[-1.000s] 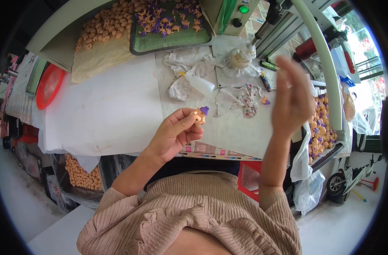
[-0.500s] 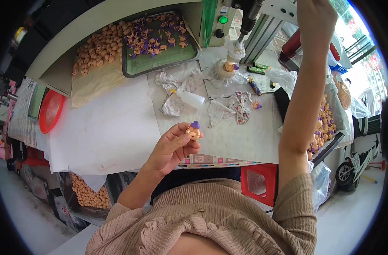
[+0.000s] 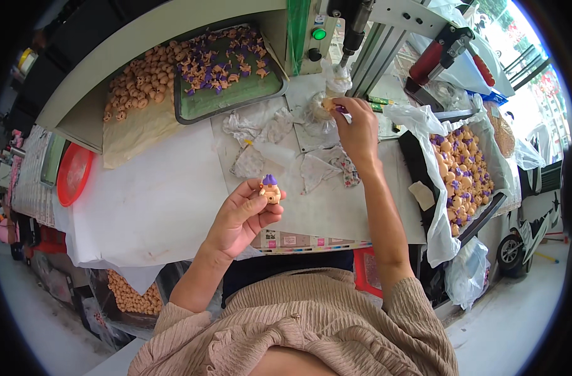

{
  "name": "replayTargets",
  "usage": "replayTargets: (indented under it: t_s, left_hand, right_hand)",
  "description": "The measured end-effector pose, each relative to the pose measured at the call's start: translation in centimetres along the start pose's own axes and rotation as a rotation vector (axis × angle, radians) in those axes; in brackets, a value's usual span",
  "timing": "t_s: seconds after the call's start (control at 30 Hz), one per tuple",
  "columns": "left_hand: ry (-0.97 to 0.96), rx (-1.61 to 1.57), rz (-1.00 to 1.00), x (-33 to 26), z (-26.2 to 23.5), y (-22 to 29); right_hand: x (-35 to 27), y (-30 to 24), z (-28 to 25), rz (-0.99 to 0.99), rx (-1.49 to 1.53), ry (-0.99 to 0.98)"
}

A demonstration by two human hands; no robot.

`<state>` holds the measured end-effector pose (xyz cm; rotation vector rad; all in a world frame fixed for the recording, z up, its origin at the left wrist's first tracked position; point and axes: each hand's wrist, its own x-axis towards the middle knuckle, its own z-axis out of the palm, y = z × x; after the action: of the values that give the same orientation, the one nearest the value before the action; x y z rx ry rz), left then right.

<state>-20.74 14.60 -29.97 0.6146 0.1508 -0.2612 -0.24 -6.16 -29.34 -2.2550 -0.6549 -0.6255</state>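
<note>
My left hand point(image 3: 230, 219) pinches a small peach toy figure point(image 3: 271, 190) with a purple top between thumb and fingers, above the table's front edge. My right hand point(image 3: 360, 133) reaches out to the plastic-wrapped base point(image 3: 316, 116) under the press. Its fingertips close on a small peach and purple toy figure point(image 3: 329, 104) sitting there, partly hidden by the fingers. Straight above it stands the wrapped press head point(image 3: 337, 78).
A dark-rimmed green tray point(image 3: 192, 109) of purple and peach parts stands at the back, beside piled peach heads point(image 3: 135, 84). On the right, a lined bin point(image 3: 464, 178) holds many figures. A white bottle point(image 3: 276, 153), crumpled cloths point(image 3: 323, 169) and a red-handled lever point(image 3: 427, 62) are nearby.
My right hand has come down from the press's upper right side to the figure on the wrapped base. My left hand, still holding its figure, has shifted slightly left in view.
</note>
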Motion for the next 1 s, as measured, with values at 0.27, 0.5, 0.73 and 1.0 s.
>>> replayTargets:
  t_s: [0.27,0.5,0.73,1.0]
  left_hand:
    - [0.104,0.115,0.084,-0.1,-1.0,2.7]
    - [0.002,0.363,0.016,6.4,1.9,4.6]
    - [0.117,0.698,0.053,16.8,4.4,2.7]
    - [0.171,1.025,0.381,22.4,4.8,-1.9]
  right_hand:
    - [-3.1,0.3,-14.6,0.313,-0.329,0.439]
    - [-7.8,4.1,-21.2,0.537,-0.48,0.558]
    - [-6.2,-1.6,-17.6,0.411,-0.136,0.391]
    - [-6.3,-4.9,-15.7,0.27,0.125,0.155]
